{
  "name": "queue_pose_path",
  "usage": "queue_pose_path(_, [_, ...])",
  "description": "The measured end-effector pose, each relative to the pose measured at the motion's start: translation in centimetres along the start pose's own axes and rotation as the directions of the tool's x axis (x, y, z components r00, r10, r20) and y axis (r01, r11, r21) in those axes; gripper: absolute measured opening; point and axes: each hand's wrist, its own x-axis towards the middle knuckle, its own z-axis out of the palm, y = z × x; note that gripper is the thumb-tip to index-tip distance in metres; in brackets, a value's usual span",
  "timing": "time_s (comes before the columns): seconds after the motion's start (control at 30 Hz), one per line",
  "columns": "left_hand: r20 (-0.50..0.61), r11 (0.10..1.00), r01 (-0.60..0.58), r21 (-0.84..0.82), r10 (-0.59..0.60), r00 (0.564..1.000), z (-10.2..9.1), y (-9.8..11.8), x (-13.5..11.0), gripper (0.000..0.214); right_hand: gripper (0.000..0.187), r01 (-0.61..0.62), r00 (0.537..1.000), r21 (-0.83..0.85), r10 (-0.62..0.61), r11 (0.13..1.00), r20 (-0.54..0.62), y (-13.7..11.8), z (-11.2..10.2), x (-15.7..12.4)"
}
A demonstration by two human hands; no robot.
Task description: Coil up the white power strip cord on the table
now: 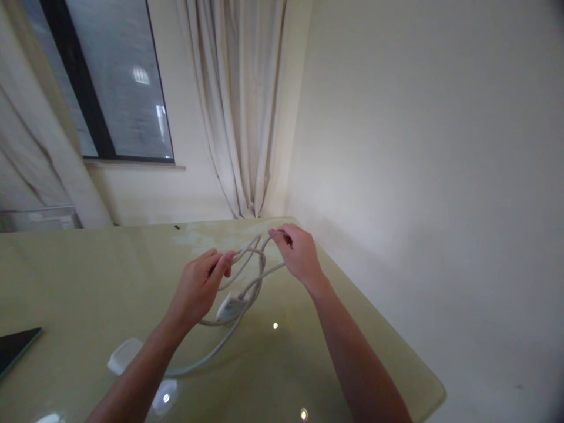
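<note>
A pale grey-white power cord (262, 265) hangs in loose loops between my hands above the table. My left hand (200, 285) is closed, pinching a strand of the cord between thumb and fingers. To its right, my right hand (299, 249) grips other strands, thumb against the curled fingers. Below the loops sits a white block with small dark marks (231, 307) at one end of the cord; whether it is a socket or a plug, I cannot tell. Another white block (124, 355), partly hidden by my left forearm, lies on the table where the cord runs toward it.
The glossy yellow-green table (379, 352) has its right edge close to a pale wall (432, 176). A dark flat object (17, 346) lies at the left edge. One small black item (177, 227) rests near the far edge, before curtains (247, 106) and a window (118, 76).
</note>
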Motion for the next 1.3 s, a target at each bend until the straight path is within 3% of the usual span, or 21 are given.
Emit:
queue_pose_path(0.1, [-0.031,0.973,0.164,-0.163,-0.171,0.985,0.0,-0.2,0.0,0.056,0.033,-0.026,0.996,0.213,0.008,0.977,0.087,-0.5,0.4,-0.1])
queue_pose_path(0.2, [-0.036,0.908,0.249,-0.338,-0.277,0.96,0.3,-0.6,0.2,0.057,0.037,-0.158,0.986,0.509,0.106,0.846,0.131,-0.4,0.8,0.0])
queue_pose_path(0.27, [-0.04,0.864,0.273,-0.424,-0.319,0.947,0.7,-0.8,0.4,0.057,0.037,-0.152,0.988,0.587,0.108,0.795,0.111,-0.3,1.0,0.1])
queue_pose_path(0.4, [-0.029,0.78,0.291,-0.554,-0.367,0.93,1.3,-0.2,0.5,0.056,0.031,-0.077,0.997,0.518,0.081,0.852,0.015,-0.6,1.2,0.0])
queue_pose_path(0.5, [-0.016,0.726,0.285,-0.625,-0.377,0.926,1.2,0.7,0.5,0.052,0.026,-0.141,0.987,0.424,0.092,0.894,0.134,-0.6,1.4,-0.4])
queue_pose_path(0.63, [0.009,0.641,0.266,-0.72,-0.375,0.927,0.9,1.9,0.3,0.045,0.01,-0.174,0.907,0.183,0.085,0.968,0.412,-0.2,2.2,-0.8])
queue_pose_path(0.73, [0.025,0.574,0.261,-0.776,-0.386,0.922,1.0,2.4,0.2,0.041,0.013,-0.086,0.898,0.096,0.035,0.992,0.438,-0.4,3.3,-1.2])
queue_pose_path(0.83, [0.068,0.531,0.292,-0.796,-0.401,0.913,1.5,2.5,0.0,0.041,0.011,-0.07,0.91,0.131,0.01,0.989,0.414,-0.9,4.7,-1.7])
queue_pose_path(0.93, [0.072,0.585,0.307,-0.751,-0.39,0.918,2.3,2.1,-0.3,0.042,0.017,-0.153,0.925,0.286,0.035,0.946,0.378,-1.2,5.8,-2.2])
queue_pose_path(1.03, [-0.01,0.741,0.274,-0.613,-0.354,0.935,2.7,1.7,-0.5,0.042,0.028,-0.248,0.959,0.528,0.129,0.812,0.252,-1.3,6.0,-2.0])
queue_pose_path(1.1, [-0.075,0.859,0.229,-0.457,-0.294,0.953,2.6,1.3,-0.5,0.041,0.033,-0.233,0.971,0.644,0.207,0.728,0.117,-1.4,5.3,-1.5])
queue_pose_path(1.2, [-0.123,0.945,0.155,-0.289,-0.197,0.973,2.0,0.7,-0.3,0.038,0.04,-0.17,0.941,0.727,0.329,0.665,-0.08,-1.5,3.3,-0.6])
queue_pose_path(1.3, [-0.116,0.959,0.147,-0.244,-0.18,0.977,1.4,-0.2,0.1,0.038,0.048,-0.201,0.898,0.76,0.426,0.618,-0.109,-1.5,0.9,0.3])
